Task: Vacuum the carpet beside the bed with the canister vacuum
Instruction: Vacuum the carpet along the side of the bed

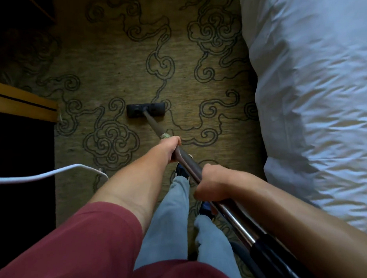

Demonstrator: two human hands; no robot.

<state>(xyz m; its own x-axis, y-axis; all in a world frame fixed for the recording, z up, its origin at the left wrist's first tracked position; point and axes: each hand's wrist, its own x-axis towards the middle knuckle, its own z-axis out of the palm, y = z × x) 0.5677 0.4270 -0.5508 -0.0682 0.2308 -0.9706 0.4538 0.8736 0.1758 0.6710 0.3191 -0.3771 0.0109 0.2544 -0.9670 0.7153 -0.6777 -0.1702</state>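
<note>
no readable text, no labels, no brands, no numbers

Dark vacuum head (145, 110) lies flat on the swirl-patterned tan carpet (117, 58), wand (157, 129) slanting back.

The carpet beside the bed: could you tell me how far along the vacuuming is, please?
Done: nothing provable; the carpet shows no cleaned stripes. In hand: the left hand and right hand both grip the wand, with the floor head flat on the carpet mid-strip. Left: seemingly the stretch ahead and the edge along the bed.
</note>
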